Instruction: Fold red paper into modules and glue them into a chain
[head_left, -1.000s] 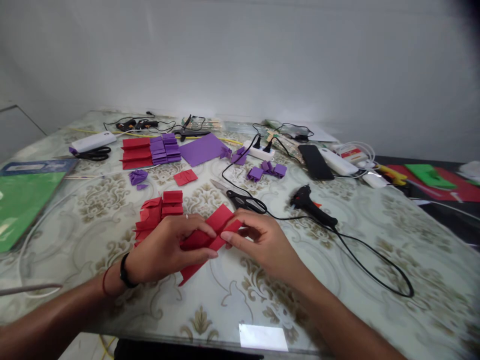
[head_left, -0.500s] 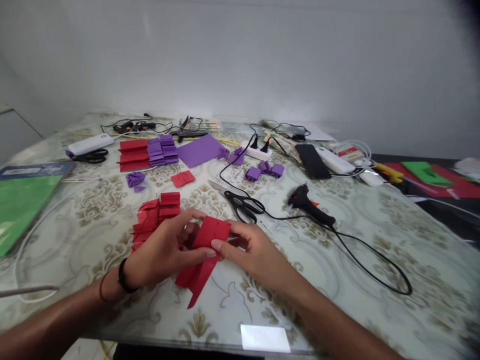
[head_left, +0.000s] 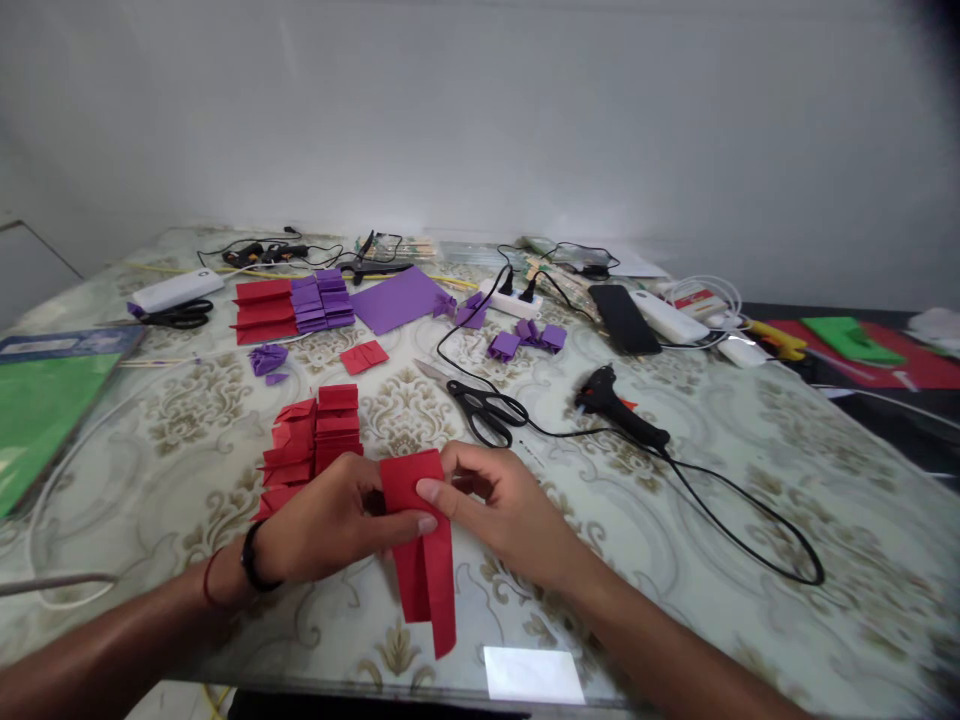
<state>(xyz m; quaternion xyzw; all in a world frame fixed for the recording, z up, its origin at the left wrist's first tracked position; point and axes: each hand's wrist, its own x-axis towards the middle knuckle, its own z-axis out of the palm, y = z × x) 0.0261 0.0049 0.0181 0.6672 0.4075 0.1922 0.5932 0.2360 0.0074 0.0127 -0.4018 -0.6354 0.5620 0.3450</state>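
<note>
A folded strip of red paper (head_left: 424, 575) hangs between my two hands, its upper part doubled over and its lower end split into two flaps. My left hand (head_left: 341, 520) pinches its left side, thumb on the front. From the right, my right hand (head_left: 499, 505) grips the other edge between thumb and fingers. Some of the fingers are hidden behind the paper. Just beyond my left hand lie several pleated red paper pieces (head_left: 337, 415), partly covered by it. A small flat red piece (head_left: 364, 357) rests farther back.
Black-handled scissors (head_left: 480, 405) lie beyond my hands, and a black glue gun (head_left: 619, 410) with a looping cord sits to the right. Purple folded papers (head_left: 322, 300), a power strip (head_left: 514, 300) and a phone (head_left: 624, 320) stand farther back. Green sheets (head_left: 52, 420) lie left.
The red paper has turned so its loose end now points down toward me, where before it slanted to the left. Both hands still hold it, slightly lower.
</note>
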